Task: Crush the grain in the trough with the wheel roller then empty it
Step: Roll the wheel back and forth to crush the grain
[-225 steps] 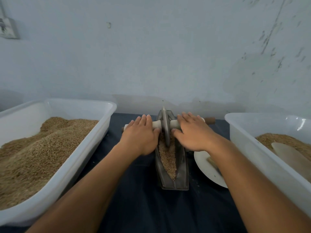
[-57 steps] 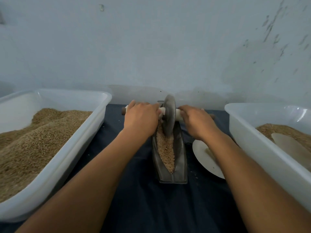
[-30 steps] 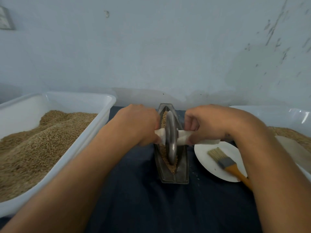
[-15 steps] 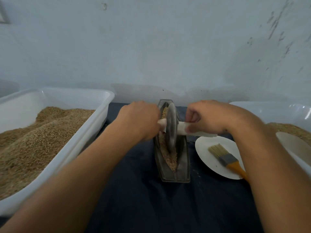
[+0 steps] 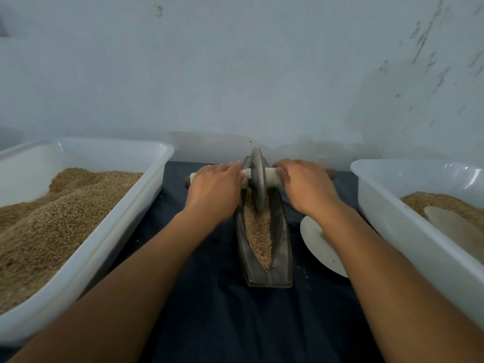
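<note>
Dark cloth (image 5: 209,323) w/ boat-shaped metal trough (image 5: 281,247), gritty grain (image 5: 258,231).

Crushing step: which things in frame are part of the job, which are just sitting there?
In the job:
- wheel roller, far end of the trough
- trough
- grain in it
- left hand, right hand, fingers over the roller's handles

Lying about:
- left tub of grain
- right tub with grain
- white plate, partly hidden by the right forearm
</note>
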A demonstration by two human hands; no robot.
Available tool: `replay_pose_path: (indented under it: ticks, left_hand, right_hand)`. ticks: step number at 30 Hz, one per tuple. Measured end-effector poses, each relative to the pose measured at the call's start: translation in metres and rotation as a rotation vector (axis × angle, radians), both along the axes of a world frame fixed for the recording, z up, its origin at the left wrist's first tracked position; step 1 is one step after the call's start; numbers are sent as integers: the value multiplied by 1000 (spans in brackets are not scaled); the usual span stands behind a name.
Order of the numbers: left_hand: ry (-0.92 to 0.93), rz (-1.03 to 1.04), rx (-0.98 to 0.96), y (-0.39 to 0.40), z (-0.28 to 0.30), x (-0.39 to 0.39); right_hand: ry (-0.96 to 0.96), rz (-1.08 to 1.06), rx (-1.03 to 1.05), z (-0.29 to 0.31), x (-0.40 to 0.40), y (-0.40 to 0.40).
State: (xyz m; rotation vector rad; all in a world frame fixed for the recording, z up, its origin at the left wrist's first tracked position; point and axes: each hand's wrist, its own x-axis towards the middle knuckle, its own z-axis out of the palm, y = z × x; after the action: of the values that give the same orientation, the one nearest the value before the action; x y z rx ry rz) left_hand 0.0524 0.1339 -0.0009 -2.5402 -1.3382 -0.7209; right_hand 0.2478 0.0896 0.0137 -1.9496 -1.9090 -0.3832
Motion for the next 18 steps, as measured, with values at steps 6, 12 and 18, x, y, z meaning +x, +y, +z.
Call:
replay_pose_path:
  ticks: [6,12,18]
  left_hand:
    - [155,61,-179,-9,22,-1]
    - [332,49,-261,-35,54,-7]
    - [450,4,-291,-66,81,-17]
  right_hand:
    - [66,37,-284,26,2,-16]
    - [76,72,-502,57,0,-45]
    - [49,80,-574,77,-13,-67]
